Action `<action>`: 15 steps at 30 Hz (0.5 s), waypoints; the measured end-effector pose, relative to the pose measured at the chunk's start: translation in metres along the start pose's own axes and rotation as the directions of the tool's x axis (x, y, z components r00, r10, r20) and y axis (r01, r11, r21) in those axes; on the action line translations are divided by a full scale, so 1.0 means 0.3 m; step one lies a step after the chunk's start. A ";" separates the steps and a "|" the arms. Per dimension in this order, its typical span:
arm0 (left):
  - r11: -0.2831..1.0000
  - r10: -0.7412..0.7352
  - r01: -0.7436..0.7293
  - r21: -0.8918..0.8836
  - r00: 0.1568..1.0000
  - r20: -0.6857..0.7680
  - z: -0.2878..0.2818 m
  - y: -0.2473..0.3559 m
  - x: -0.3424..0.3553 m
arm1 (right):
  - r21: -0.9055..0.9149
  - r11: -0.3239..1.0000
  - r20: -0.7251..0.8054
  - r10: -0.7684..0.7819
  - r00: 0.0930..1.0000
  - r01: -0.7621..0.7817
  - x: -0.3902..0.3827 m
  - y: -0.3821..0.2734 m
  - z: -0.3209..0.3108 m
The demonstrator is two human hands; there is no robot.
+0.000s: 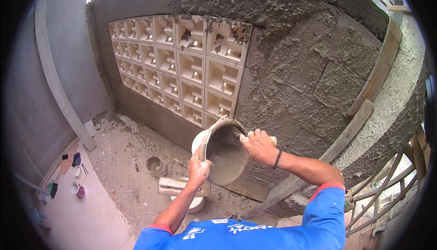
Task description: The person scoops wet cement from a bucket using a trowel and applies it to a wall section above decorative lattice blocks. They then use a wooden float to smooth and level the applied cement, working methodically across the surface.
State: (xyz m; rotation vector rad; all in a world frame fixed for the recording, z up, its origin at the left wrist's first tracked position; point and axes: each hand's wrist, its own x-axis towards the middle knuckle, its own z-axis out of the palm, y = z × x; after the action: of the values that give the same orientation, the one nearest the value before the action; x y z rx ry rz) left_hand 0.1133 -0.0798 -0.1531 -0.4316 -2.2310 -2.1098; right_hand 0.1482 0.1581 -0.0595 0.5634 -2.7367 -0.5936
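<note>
A mortar-smeared white bucket (pixel 226 165) is held up in front of the wall, tilted so its mouth faces me. Wet grey residue coats its inside. My left hand (pixel 199 170) grips its rim on the left side. At the opposite rim, my right hand (pixel 260 147) is closed round a pale handle (pixel 273 140), perhaps a trowel's; its working end reaches into the bucket and is mostly hidden. Behind the bucket stands a wall (pixel 291 81) with rough wet mortar, beside a panel of cream ventilation blocks (pixel 192 68), a few of them splattered.
Below my left arm, a plastering float (pixel 175 184) lies across a white bucket (pixel 195 204). A small mortar-stained pail (pixel 155 165) sits on the dirty floor. Wooden boards (pixel 318 163) edge the wall at right. Cups (pixel 78 190) and small tools lie far left.
</note>
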 end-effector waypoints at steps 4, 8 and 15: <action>0.996 0.028 -0.031 0.088 0.999 0.039 0.019 0.066 0.029 | -0.119 0.993 0.100 0.015 0.995 -0.003 0.023 -0.010 0.017; 0.969 0.216 -0.217 0.119 0.976 0.020 0.018 0.083 0.064 | -0.042 0.999 0.089 0.004 0.996 0.000 0.018 0.027 0.048; 0.990 0.049 -0.063 0.123 0.993 0.112 -0.002 0.176 0.094 | 0.547 0.811 0.341 0.008 0.940 -0.205 -0.042 0.072 0.110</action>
State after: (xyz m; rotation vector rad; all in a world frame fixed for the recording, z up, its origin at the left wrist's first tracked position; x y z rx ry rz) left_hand 0.0981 -0.0735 -0.0954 -0.6074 -2.3637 -1.9485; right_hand 0.1411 0.1926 -0.0811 0.4558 -3.2398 0.2284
